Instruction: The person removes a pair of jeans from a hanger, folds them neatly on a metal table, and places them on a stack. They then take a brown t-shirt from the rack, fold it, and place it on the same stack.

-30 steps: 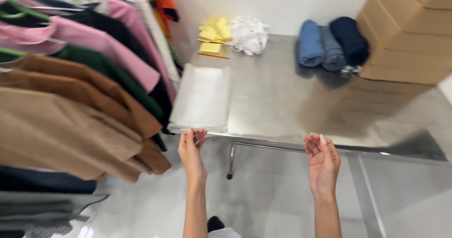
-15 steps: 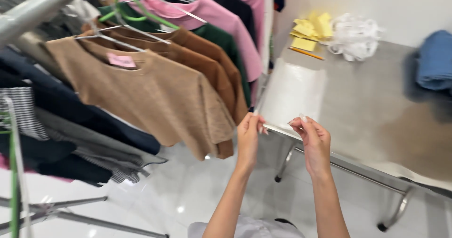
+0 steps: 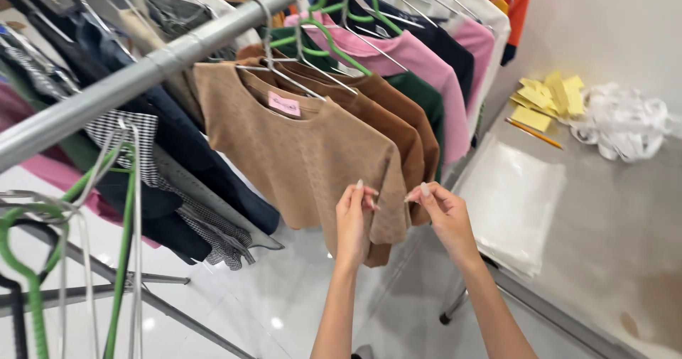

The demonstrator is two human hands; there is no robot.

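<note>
Both hands pinch at the tan sweater's sleeve hem on the rail: left hand (image 3: 353, 220) and right hand (image 3: 440, 213) each in a closed grip, seemingly on fabric. A tug could slide the tan sweater (image 3: 305, 153) off its wire hanger (image 3: 273, 60).

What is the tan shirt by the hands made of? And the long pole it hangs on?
The tan shirt looks like a soft knit cloth with a matte finish: a fine woven-in pattern shows and its sleeve drapes loosely. Which fibre, I cannot tell. The pole looks like metal, grey and smooth, with a dull shine along its length. The left hand and right hand are at the shirt's sleeve edge.
</note>
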